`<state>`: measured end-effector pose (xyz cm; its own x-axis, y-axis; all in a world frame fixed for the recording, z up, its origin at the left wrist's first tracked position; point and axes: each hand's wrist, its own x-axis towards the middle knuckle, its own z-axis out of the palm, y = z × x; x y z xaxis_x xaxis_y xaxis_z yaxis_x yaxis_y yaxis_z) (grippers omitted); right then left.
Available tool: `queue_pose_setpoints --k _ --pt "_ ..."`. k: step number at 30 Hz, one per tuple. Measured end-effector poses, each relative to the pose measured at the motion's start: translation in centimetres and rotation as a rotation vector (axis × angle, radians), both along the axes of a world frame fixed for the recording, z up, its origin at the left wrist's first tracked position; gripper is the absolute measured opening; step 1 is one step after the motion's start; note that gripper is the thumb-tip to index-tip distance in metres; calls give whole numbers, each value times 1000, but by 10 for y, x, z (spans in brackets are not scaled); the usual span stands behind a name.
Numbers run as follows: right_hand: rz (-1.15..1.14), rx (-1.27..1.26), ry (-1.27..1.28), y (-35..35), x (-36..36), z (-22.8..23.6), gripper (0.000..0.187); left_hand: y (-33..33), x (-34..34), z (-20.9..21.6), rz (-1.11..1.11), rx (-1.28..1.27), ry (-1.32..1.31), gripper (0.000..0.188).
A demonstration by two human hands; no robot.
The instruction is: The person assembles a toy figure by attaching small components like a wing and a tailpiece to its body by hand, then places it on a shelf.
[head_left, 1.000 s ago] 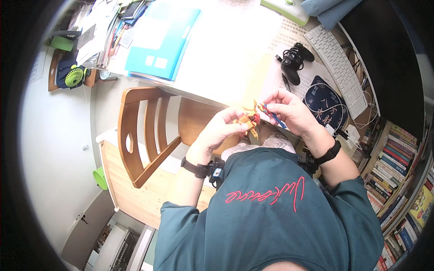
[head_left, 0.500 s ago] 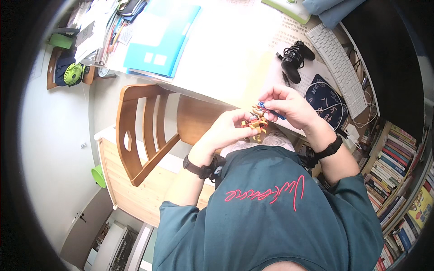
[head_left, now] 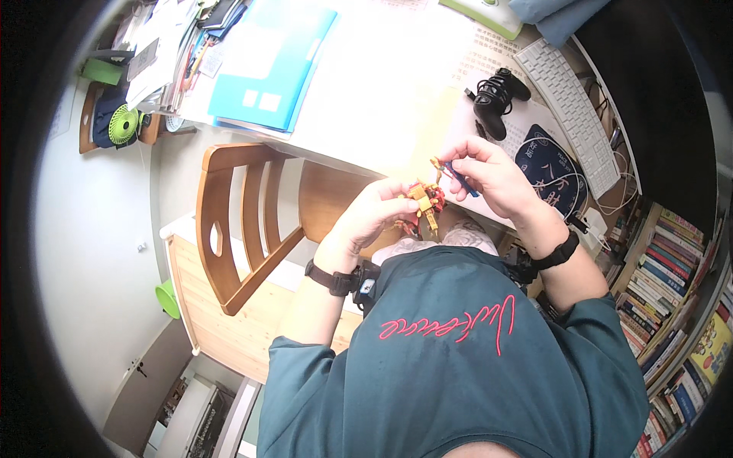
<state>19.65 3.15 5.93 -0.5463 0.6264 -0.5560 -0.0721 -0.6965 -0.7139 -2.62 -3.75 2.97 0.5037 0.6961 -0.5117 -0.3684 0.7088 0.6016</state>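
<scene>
My left hand (head_left: 376,212) is closed on a small red and gold toy figure (head_left: 425,201), gripped between thumb and fingers over my lap. The figure has a jointed, many-pieced look, with a gold limb pointing down. Just right of it, my right hand (head_left: 489,177) pinches a small blue piece with a gold end (head_left: 458,177). A narrow gap shows between this piece and the figure. The fingers hide part of both, so the exact kind of the blue piece is unclear.
A wooden chair (head_left: 216,229) stands to my left by the white desk (head_left: 374,91). On the desk lie a blue folder (head_left: 263,69), a black game controller (head_left: 498,99), a dark blue mat (head_left: 546,164) and a white keyboard (head_left: 569,114). Bookshelves (head_left: 664,282) fill the right side.
The toy figure has turned in my left hand, showing more of its gold side. The blue and gold piece in my right hand has come apart from the figure and moved slightly upward.
</scene>
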Motion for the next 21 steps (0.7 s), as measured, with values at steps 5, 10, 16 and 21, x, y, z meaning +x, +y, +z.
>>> queue_pose_setpoints --k 5,10,16,21 --pt "-67 -71 9 1 -2 4 14 0 -1 -1 39 -33 -68 37" --pt "-109 -50 64 -5 -6 -4 15 1 0 2 25 -42 -52 43" --pt "-230 -90 59 -3 -2 -11 19 1 3 4 66 -33 -43 37" --pt "-70 -175 59 -6 2 -10 19 -1 2 1 44 -44 -30 36"
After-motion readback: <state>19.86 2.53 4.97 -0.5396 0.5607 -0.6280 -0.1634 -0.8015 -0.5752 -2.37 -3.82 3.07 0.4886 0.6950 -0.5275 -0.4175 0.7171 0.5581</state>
